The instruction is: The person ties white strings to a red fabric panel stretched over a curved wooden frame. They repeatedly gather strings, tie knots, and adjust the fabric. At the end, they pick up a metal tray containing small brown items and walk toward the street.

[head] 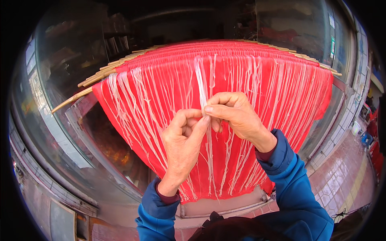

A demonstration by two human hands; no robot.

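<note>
A bundle of white threads (201,81) runs down the middle of a red cloth (217,78). My left hand (185,141) pinches this bundle between thumb and forefinger. Just above and to the right, my right hand (236,116) pinches the same bundle, its thumb lying across the threads. Below my fingers the loose thread ends (209,162) hang down over the cloth. More white strands (141,96) hang in clumps on the left, and finer ones (289,93) cover the right side.
Bamboo poles (98,76) stick out at both sides beneath the cloth's folds. A metal frame (90,138) stands at the left, near glass panes (66,54). Paved floor (337,177) lies at the lower right, with a blue stool-like object (366,138) beyond.
</note>
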